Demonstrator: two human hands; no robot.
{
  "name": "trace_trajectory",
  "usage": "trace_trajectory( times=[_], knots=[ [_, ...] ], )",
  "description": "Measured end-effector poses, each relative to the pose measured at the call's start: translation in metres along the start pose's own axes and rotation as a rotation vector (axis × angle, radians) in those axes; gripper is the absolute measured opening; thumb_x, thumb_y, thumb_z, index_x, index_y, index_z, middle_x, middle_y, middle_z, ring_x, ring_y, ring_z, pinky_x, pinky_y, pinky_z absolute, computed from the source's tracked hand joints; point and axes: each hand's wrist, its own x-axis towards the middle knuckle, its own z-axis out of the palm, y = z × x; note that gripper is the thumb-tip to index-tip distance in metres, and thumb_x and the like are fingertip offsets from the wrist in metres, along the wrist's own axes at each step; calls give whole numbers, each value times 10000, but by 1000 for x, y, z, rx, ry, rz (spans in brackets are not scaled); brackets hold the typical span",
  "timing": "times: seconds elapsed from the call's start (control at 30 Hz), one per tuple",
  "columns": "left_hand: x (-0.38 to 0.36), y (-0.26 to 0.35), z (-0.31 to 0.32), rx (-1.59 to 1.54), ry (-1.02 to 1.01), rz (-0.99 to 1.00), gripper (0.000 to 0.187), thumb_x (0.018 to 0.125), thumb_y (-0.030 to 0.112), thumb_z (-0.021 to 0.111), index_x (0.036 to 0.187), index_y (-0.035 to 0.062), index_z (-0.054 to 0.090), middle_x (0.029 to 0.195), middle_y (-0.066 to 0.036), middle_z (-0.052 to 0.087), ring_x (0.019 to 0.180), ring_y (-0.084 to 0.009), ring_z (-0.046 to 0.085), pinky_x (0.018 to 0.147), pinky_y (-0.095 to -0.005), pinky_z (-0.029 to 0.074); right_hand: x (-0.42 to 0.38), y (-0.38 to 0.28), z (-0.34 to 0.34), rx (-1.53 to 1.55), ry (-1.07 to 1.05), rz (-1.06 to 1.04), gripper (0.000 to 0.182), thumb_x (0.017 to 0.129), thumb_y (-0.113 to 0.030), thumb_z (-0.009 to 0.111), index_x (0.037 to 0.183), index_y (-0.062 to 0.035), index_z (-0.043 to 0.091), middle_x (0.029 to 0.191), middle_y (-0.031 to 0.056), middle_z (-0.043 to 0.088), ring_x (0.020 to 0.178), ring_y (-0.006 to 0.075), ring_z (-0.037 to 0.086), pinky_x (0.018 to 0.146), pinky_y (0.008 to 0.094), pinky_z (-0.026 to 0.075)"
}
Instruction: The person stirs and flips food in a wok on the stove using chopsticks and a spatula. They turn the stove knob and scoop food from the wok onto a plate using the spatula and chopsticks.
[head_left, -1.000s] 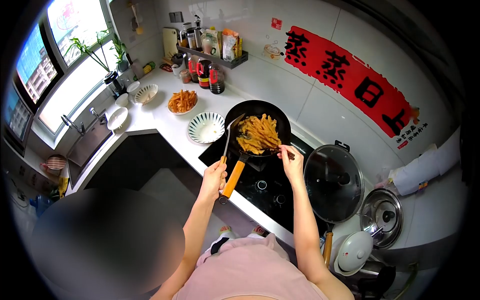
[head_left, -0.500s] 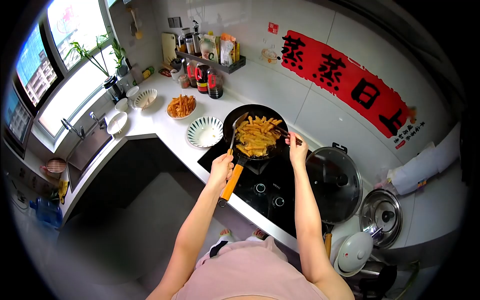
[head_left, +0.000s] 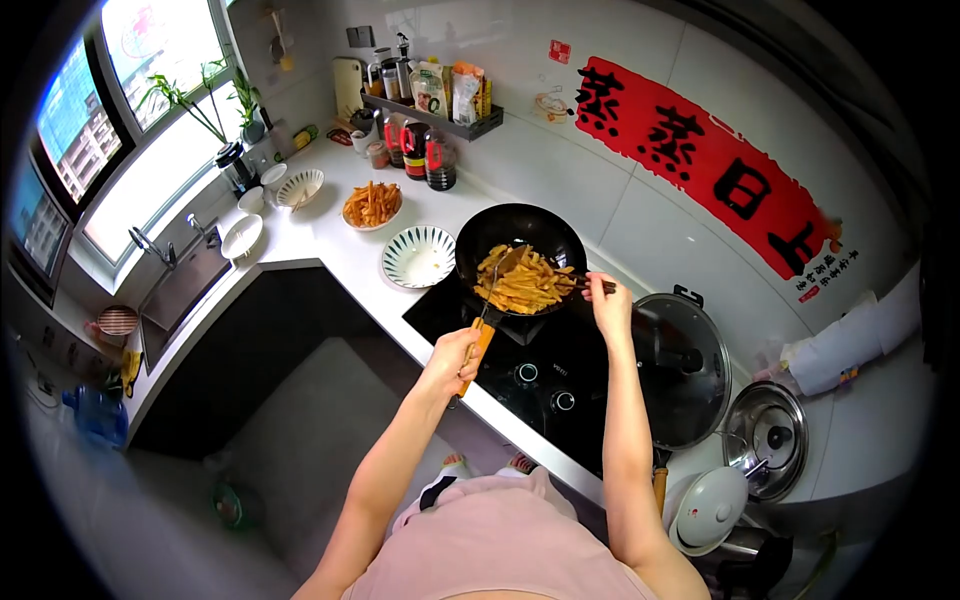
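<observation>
My left hand (head_left: 456,358) is closed around the orange handle (head_left: 477,357) of the black wok, with the handle of a metal spatula (head_left: 492,283) at the same fist. The spatula's head rests among golden fried strips (head_left: 528,286) in the wok (head_left: 512,220). Dark chopsticks (head_left: 596,286) are pinched in my right hand (head_left: 610,298), at the wok's right rim, their tips by the strips. Left of the wok sits a bowl with a striped pattern (head_left: 419,257). Beyond it a plate holds more fried strips (head_left: 372,205).
A glass lid (head_left: 680,370) stands right of the black stove (head_left: 540,385). Farther right are a steel lid (head_left: 770,440) and a white lidded pot (head_left: 711,506). Bottles (head_left: 440,162) and a seasoning rack (head_left: 480,126) line the wall. The sink (head_left: 185,290) lies left.
My left hand has gone from the spatula alone to the wok handle with the spatula. The wok appears tilted, and the strips have gathered toward its near side.
</observation>
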Motion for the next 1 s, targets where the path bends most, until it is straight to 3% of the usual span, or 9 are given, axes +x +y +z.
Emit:
trace_trajectory(
  times=[0.33,0.4,0.43,0.73,0.8,0.83,0.93,0.97,1.0],
  knots=[
    [-23,11,0,41,38,108,95,949,175,504,892,102,524,625,5,469,344,-60,300,336,-220,201,-31,-34,-23,102,197,45,234,940,-144,538,946,54,662,770,104,672,629,145,653,605,261,524],
    [-15,14,-14,38,59,113,84,947,173,506,943,95,537,631,6,476,344,-61,303,341,-225,204,-30,-17,-15,15,212,11,235,936,-160,551,950,47,661,759,108,662,630,160,657,612,269,516],
    [-11,14,-20,46,57,120,265,928,180,509,1141,23,521,620,-21,498,346,-70,313,346,-230,207,-26,-8,-8,21,202,18,237,937,-167,554,950,43,662,768,113,666,633,164,660,617,268,516],
    [-5,-2,-19,166,76,156,247,930,182,542,1132,42,563,634,17,499,356,-44,308,350,-215,214,-25,-19,13,45,156,22,240,942,-175,542,965,30,664,809,125,674,665,169,667,632,271,515],
    [8,-8,-28,450,205,346,252,929,162,534,1138,31,588,683,7,498,524,-66,458,476,-194,344,-40,-34,4,101,219,4,241,943,-162,542,964,48,659,803,114,661,642,153,646,603,262,510],
    [17,-13,-36,451,202,345,252,929,162,534,1138,31,588,683,7,498,524,-66,458,476,-194,344,-46,-38,0,125,234,19,240,946,-156,543,966,53,659,810,110,663,648,143,644,604,255,512],
    [39,-19,-58,900,313,609,414,883,194,593,1229,-29,543,1000,-148,673,946,-264,646,816,-330,484,-60,-39,-7,192,262,60,233,953,-137,543,974,65,658,831,101,665,664,121,640,615,235,519],
    [40,-17,-60,893,286,513,450,868,214,609,1243,-22,531,1129,-219,637,1105,-335,593,930,-375,443,-63,-38,-8,212,267,65,224,954,-127,541,978,60,661,833,96,665,666,117,641,619,231,524],
    [41,-17,-61,894,282,513,450,868,214,609,1243,-22,531,1129,-219,637,1105,-335,593,930,-375,443,-66,-38,-10,211,270,65,224,954,-127,541,978,60,661,833,96,665,666,117,641,619,231,524]
  ],
)
